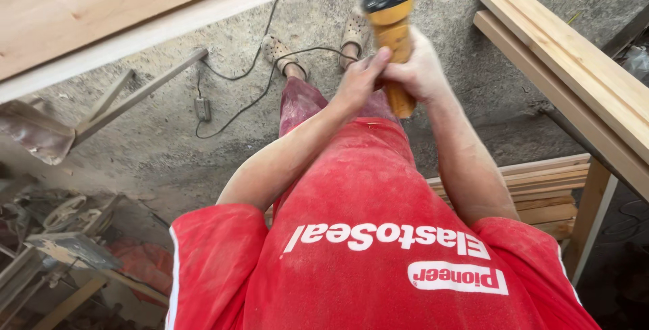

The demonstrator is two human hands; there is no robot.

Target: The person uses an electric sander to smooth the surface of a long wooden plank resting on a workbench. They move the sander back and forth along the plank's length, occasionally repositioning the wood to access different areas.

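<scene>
Gripping a yellow-and-black power tool upright before my red shirt, my right hand is clenched round its handle and my left hand clasps it too. Nothing looks worked yet, I judge: the plank overhead shows bare wood, and the cord trails across the concrete floor.
</scene>
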